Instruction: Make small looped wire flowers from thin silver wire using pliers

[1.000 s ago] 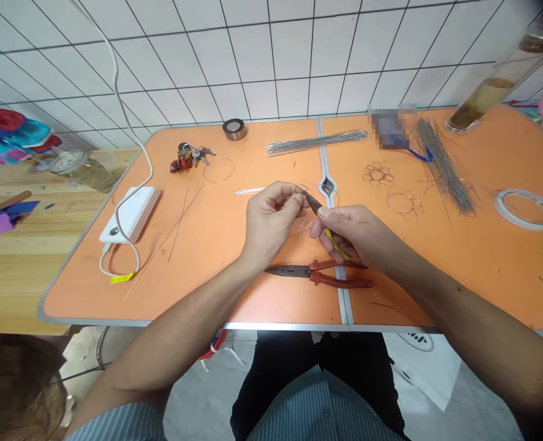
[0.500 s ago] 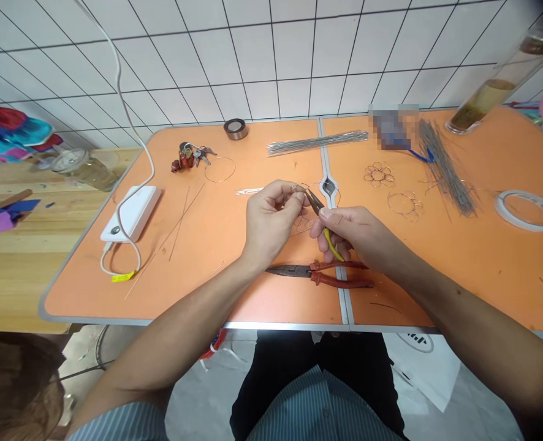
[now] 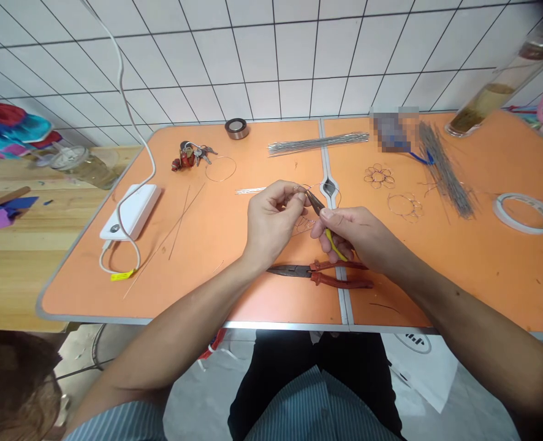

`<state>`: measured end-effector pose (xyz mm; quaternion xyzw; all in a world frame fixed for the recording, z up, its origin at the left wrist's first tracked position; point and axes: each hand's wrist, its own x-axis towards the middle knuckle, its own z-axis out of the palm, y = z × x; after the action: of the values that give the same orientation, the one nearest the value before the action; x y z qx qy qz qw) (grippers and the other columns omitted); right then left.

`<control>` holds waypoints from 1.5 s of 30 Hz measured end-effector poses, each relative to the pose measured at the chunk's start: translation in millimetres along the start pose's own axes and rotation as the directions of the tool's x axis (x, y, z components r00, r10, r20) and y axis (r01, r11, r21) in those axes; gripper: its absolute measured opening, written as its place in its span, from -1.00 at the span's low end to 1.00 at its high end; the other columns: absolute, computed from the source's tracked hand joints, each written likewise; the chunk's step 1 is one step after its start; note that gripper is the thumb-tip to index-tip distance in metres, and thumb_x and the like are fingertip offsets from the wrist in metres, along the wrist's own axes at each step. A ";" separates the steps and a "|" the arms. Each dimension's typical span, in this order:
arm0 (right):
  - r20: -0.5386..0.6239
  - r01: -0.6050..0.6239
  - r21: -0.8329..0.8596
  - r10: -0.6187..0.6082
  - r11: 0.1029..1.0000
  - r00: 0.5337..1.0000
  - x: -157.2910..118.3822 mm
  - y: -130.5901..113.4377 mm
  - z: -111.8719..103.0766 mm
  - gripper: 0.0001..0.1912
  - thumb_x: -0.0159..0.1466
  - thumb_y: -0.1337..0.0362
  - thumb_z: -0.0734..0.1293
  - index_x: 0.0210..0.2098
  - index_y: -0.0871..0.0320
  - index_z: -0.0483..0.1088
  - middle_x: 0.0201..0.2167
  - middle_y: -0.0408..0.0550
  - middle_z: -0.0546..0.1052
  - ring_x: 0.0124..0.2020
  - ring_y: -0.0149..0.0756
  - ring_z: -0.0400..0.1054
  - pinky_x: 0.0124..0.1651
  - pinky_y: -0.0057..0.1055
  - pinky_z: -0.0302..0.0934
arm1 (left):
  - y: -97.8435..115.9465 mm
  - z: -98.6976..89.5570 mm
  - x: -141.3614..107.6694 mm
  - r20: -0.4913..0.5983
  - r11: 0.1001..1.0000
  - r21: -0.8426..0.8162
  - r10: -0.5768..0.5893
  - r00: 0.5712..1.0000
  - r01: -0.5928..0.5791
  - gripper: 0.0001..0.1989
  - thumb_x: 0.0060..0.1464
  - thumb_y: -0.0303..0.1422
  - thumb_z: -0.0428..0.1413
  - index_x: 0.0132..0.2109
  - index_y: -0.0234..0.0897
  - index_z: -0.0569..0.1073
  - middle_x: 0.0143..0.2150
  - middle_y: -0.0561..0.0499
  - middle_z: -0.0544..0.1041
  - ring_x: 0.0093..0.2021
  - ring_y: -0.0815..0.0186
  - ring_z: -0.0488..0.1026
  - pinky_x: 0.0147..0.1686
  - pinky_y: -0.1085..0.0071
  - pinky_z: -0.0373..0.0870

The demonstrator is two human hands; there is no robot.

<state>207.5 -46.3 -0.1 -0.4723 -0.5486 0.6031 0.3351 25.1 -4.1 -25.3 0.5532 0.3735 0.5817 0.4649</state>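
Observation:
My left hand [image 3: 274,223] pinches a thin copper-coloured wire [image 3: 304,186] over the middle of the orange table [image 3: 207,251]. Fingers of my right hand [image 3: 354,236] are wrapped round small yellow-handled pliers [image 3: 330,239], whose dark jaws meet the wire at my left fingertips. Whether the jaws are fully closed is too small to tell. Larger red-handled pliers [image 3: 322,274] lie just below my hands. Part of a looped wire shape [image 3: 303,225] shows on the table between my hands.
Behind lie a wire bundle [image 3: 317,143], a tape roll [image 3: 236,128] and keys [image 3: 198,153]. A white power bank [image 3: 131,211] with a cable is left. Wire flowers [image 3: 379,176], grey wires [image 3: 446,171], a white ring [image 3: 526,213] and a glass bottle [image 3: 478,110] are right. A person's head [image 3: 16,386] shows lower left.
The pliers' jaws have turned slightly at the wire. Both hands stay nearly in place, and the view has shifted a little.

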 end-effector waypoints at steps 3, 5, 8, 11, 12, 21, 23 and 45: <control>-0.011 0.014 -0.012 -0.014 1.000 1.000 -0.2 1.5 -0.6 -0.41 0.45 -0.25 0.36 -0.32 0.17 0.56 -0.57 -0.12 0.49 -0.67 -0.46 0.27 -0.61 -0.44 0.00 | 0.1 -0.6 0.3 0.004 1.000 0.001 -0.001 1.000 0.001 -0.93 0.23 -0.42 0.32 -0.27 -0.24 0.63 -0.34 0.04 0.68 -0.39 0.38 0.60 -0.32 0.45 0.55; -0.016 0.024 -0.021 -0.025 0.999 1.000 0.0 2.9 -1.4 -0.41 0.45 -0.25 0.36 -0.32 0.16 0.57 -0.55 -0.11 0.50 -0.64 -0.43 0.31 -0.59 -0.44 0.05 | -0.5 -1.1 0.9 0.004 1.000 -0.014 -0.020 1.000 0.020 -0.93 0.24 -0.42 0.31 -0.26 -0.24 0.64 -0.34 0.03 0.68 -0.39 0.38 0.60 -0.33 0.45 0.56; -0.013 0.016 -0.046 -0.016 0.999 1.000 0.4 4.9 -3.1 -0.40 0.44 -0.28 0.37 -0.31 0.15 0.58 -0.48 -0.05 0.55 -0.56 -0.37 0.40 -0.55 -0.43 0.15 | -2.1 -1.7 2.6 0.002 0.997 -0.050 -0.052 0.999 0.052 -0.93 0.24 -0.42 0.31 -0.26 -0.24 0.63 -0.35 0.03 0.68 -0.40 0.38 0.59 -0.34 0.45 0.56; -0.009 -0.002 -0.074 0.001 0.997 1.000 0.9 5.8 -4.5 -0.38 0.44 -0.31 0.36 -0.29 0.15 0.59 -0.45 -0.02 0.58 -0.54 -0.35 0.40 -0.54 -0.42 0.19 | -3.5 -1.7 3.7 0.004 0.996 -0.059 -0.061 0.998 0.061 -0.93 0.21 -0.40 0.34 -0.27 -0.24 0.63 -0.36 0.04 0.67 -0.41 0.39 0.58 -0.34 0.46 0.56; -0.008 -0.005 -0.078 0.004 0.997 1.000 1.0 5.8 -4.7 -0.38 0.43 -0.31 0.36 -0.29 0.15 0.59 -0.44 -0.02 0.58 -0.53 -0.35 0.40 -0.54 -0.42 0.20 | -3.6 -1.6 3.6 0.005 0.997 -0.055 -0.061 0.998 0.061 -0.93 0.21 -0.39 0.34 -0.27 -0.23 0.63 -0.36 0.04 0.67 -0.40 0.39 0.59 -0.33 0.46 0.56; 0.002 0.007 -0.037 -0.007 0.999 1.000 1.3 3.6 -3.6 -0.40 0.43 -0.29 0.37 -0.30 0.15 0.58 -0.49 -0.05 0.55 -0.59 -0.39 0.35 -0.57 -0.43 0.16 | -0.9 -0.4 1.6 0.019 0.999 -0.016 -0.028 0.999 0.028 -0.93 0.20 -0.39 0.35 -0.28 -0.24 0.63 -0.37 0.04 0.66 -0.39 0.38 0.59 -0.32 0.46 0.57; 0.006 0.013 -0.035 -0.012 0.999 1.000 1.5 3.2 -3.6 -0.41 0.43 -0.28 0.37 -0.30 0.15 0.58 -0.49 -0.06 0.55 -0.58 -0.37 0.38 -0.57 -0.43 0.16 | -0.9 -0.4 1.7 0.015 1.000 -0.012 -0.027 1.000 0.027 -0.92 0.21 -0.39 0.35 -0.28 -0.24 0.63 -0.37 0.05 0.66 -0.39 0.38 0.59 -0.31 0.45 0.58; 0.027 0.010 -0.027 -0.010 1.000 1.000 0.2 4.2 -5.2 -0.43 0.46 -0.24 0.36 -0.29 0.17 0.58 -0.55 -0.10 0.53 -0.64 -0.44 0.28 -0.59 -0.45 0.07 | 1.6 -2.2 1.5 0.052 0.994 -0.062 -0.090 0.995 0.093 -0.78 0.27 -0.21 0.36 -0.28 -0.25 0.61 -0.38 0.02 0.65 -0.40 0.40 0.57 -0.32 0.47 0.56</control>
<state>212.7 -45.1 -4.0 -0.4658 -0.5637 0.6002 0.3241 22.8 -2.9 -23.6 0.5342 0.3679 0.5580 0.5176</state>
